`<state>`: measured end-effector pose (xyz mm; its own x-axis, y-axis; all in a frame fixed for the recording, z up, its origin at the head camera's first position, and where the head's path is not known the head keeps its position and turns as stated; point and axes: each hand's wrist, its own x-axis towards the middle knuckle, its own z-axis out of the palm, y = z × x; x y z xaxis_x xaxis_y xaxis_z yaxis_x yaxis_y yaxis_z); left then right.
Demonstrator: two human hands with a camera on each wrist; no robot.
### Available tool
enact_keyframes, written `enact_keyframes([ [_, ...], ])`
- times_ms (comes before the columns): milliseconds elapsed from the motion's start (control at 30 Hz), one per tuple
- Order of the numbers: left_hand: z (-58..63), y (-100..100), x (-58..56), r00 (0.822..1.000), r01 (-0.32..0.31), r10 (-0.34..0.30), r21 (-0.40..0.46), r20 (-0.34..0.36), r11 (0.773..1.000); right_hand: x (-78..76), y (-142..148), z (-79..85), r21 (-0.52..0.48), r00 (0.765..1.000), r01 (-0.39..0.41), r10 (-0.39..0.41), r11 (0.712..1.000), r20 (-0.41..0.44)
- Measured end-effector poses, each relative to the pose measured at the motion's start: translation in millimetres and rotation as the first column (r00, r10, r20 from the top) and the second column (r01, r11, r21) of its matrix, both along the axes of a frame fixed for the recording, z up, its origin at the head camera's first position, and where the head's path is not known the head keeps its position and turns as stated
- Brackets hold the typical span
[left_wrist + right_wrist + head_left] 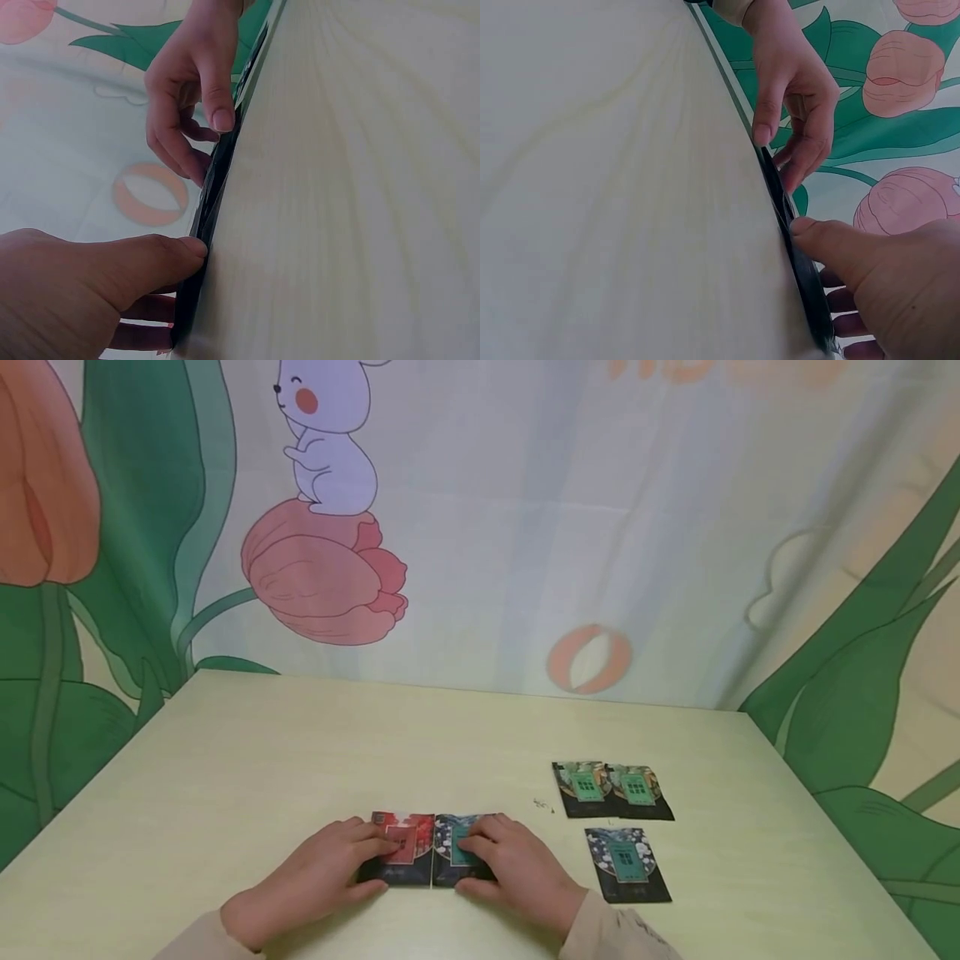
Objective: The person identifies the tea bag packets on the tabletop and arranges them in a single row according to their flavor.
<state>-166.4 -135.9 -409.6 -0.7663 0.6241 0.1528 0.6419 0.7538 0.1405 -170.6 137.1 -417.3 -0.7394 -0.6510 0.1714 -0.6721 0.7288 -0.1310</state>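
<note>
Pale wood-grain table (pixel 337 743); behind it, white fabric backdrop (pixel 480 568) printed with white cartoon animal (pixel 333 468) on pink tulip (pixel 315 572), large green leaves (pixel 142 468), orange ring (pixel 561 662); blurred orange marks (pixel 682 370) at top edge, possibly lettering.

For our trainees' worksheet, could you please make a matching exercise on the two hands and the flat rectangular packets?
Things
1. Left hand
2. Right hand
3. Two light-green-labelled black packets

Places
A. Beyond a lone teal-labelled black packet
B. On a red-labelled black packet
C. On another teal-labelled black packet

Pairs: 1-B; 2-C; 3-A
</note>
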Motion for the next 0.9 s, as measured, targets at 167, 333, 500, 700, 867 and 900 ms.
enact_keyframes([
  [167,0.3,1,-0.3,1.000,-0.009,0.009,-0.009,0.014,1.000,0.8,1,1.5,-0.027,0.999,-0.008,0.007,1.000,-0.036],
  [333,0.4,2,-0.1,1.000,-0.012,0.013,-0.004,0.025,1.000,1.8,4,9.5,-0.039,0.999,0.006,-0.008,0.999,-0.033],
  [500,-0.9,0,1.3,1.000,-0.016,0.016,0.004,0.023,1.000,3.1,11,20.8,-0.018,0.999,0.022,-0.023,1.000,-0.031],
  [700,-3.5,-1,1.9,1.000,-0.006,0.006,0.013,-0.003,1.000,5.2,27,30.4,-0.029,0.998,0.030,-0.031,0.999,-0.053],
  [867,-1.6,0,1.8,1.000,-0.002,0.002,0.012,0.003,1.000,8.9,44,33.2,-0.036,0.995,0.065,-0.067,0.997,-0.067],
  [900,-1.3,0,1.6,1.000,-0.001,0.001,0.010,0.004,1.000,9.8,47,33.7,-0.038,0.994,0.073,-0.076,0.997,-0.073],
])
